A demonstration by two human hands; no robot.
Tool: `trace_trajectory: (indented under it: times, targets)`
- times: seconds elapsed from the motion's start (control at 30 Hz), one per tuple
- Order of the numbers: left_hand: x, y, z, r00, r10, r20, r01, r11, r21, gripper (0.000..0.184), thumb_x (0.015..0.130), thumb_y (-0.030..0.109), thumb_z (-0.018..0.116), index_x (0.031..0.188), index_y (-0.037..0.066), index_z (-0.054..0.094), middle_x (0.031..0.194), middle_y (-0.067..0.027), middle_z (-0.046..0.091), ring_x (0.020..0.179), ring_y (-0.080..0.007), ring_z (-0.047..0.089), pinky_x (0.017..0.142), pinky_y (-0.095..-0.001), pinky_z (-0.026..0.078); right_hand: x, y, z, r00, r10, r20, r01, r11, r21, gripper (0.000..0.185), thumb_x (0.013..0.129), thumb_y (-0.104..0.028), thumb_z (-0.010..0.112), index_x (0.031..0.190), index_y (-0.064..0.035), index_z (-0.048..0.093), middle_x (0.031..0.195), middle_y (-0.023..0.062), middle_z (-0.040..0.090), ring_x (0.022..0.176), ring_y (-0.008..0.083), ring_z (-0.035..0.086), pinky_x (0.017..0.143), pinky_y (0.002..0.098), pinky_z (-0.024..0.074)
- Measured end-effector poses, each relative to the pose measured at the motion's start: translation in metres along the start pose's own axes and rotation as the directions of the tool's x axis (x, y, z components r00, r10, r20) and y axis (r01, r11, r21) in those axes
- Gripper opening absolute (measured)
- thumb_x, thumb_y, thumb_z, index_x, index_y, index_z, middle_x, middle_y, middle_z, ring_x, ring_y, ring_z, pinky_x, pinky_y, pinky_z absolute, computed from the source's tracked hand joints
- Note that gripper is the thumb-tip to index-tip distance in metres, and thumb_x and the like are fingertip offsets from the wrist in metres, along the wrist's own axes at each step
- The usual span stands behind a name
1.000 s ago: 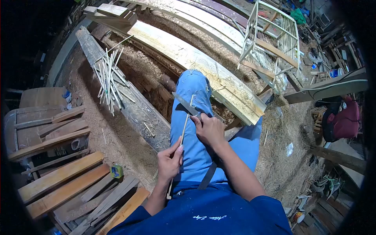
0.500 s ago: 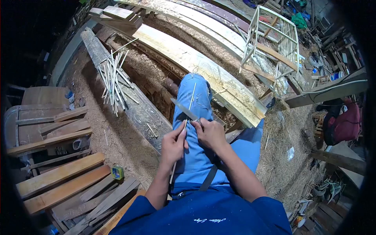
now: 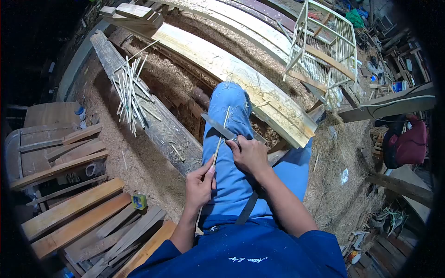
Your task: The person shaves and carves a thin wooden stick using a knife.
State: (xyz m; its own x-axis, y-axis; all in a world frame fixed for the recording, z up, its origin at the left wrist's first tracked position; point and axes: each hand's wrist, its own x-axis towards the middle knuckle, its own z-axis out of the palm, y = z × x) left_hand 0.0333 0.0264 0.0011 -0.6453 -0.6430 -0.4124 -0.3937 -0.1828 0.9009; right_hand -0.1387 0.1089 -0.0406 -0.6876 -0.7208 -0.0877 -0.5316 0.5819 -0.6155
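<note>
My left hand pinches a thin pale wooden stick between thumb and fingers. The stick runs up over my raised knee and its lower end passes beside my wrist towards my lap. My right hand is wrapped round the handle of a knife, the handle mostly hidden in the fist. Its blade points up and left and crosses the stick above the thigh. On a weathered plank to the left lies a loose bundle of similar sticks.
A pale board scattered with shavings lies ahead. A slatted wooden cage stands at the upper right. Several cut boards and a yellow-green tape measure are at the lower left. Shavings cover the ground.
My left hand has drawn back towards my body and slightly left, with the stick in it. The right hand and knife stay almost in place over the knee.
</note>
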Motion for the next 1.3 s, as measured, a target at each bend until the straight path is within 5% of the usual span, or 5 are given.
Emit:
trace_trajectory:
  times: [0.63, 0.73, 0.93, 1.07, 1.3]
  targets:
    - [-0.065, -0.010, -0.027, 0.990, -0.132, 0.059, 0.137, 0.986, -0.095, 0.033, 0.101, 0.009, 0.055, 0.132, 0.001, 0.060, 0.061, 0.0009, 0.056, 0.049, -0.0039, 0.047, 0.046, -0.0198, 0.037, 0.004, 0.004, -0.001, 0.997, 0.045, -0.064, -0.047, 0.999, -0.018, 0.049, 0.096, -0.048, 0.053, 0.077, -0.0038, 0.061, 0.064, 0.0272, 0.062, 0.067, 0.0481, 0.065, 0.061, 0.0572, 0.0510]
    - [-0.047, -0.025, -0.016, 0.999, -0.006, 0.038, 0.010, 0.995, -0.102, 0.039, 0.102, 0.014, 0.054, 0.138, -0.001, 0.054, 0.059, -0.0043, 0.059, 0.041, -0.0064, 0.047, 0.038, -0.0222, 0.035, -0.001, 0.000, 0.001, 0.996, 0.061, -0.057, -0.058, 0.997, 0.053, 0.050, 0.097, -0.049, 0.051, 0.078, -0.0039, 0.061, 0.065, 0.0276, 0.063, 0.068, 0.0482, 0.065, 0.062, 0.0574, 0.0508]
    - [0.019, 0.018, 0.002, 0.995, -0.031, 0.100, 0.041, 0.994, -0.106, 0.040, 0.101, 0.015, 0.055, 0.138, 0.000, 0.053, 0.059, -0.0046, 0.062, 0.036, -0.0061, 0.044, 0.034, -0.0242, 0.033, -0.013, -0.003, -0.001, 0.998, 0.020, -0.053, -0.014, 0.993, 0.116, 0.042, 0.096, -0.043, 0.057, 0.078, -0.0048, 0.062, 0.063, 0.0262, 0.060, 0.066, 0.0483, 0.062, 0.059, 0.0566, 0.0480]
    - [0.049, 0.028, 0.015, 0.998, -0.024, 0.054, 0.023, 0.999, 0.023, 0.041, 0.100, 0.015, 0.058, 0.136, -0.004, 0.053, 0.059, -0.0036, 0.061, 0.039, -0.0055, 0.044, 0.036, -0.0242, 0.033, -0.011, -0.002, -0.006, 1.000, -0.003, -0.022, 0.006, 0.992, 0.127, 0.044, 0.096, -0.044, 0.057, 0.078, -0.0041, 0.063, 0.065, 0.0270, 0.060, 0.066, 0.0481, 0.062, 0.059, 0.0567, 0.0482]
    - [0.056, 0.015, 0.012, 0.997, -0.011, 0.076, 0.014, 0.999, -0.030, 0.038, 0.101, 0.012, 0.057, 0.135, -0.004, 0.055, 0.062, -0.0006, 0.058, 0.050, -0.0046, 0.049, 0.045, -0.0228, 0.038, -0.007, 0.000, -0.005, 1.000, -0.003, -0.005, 0.003, 0.994, 0.114, 0.046, 0.095, -0.045, 0.057, 0.076, -0.0041, 0.063, 0.064, 0.0263, 0.061, 0.065, 0.0470, 0.063, 0.060, 0.0568, 0.0482]
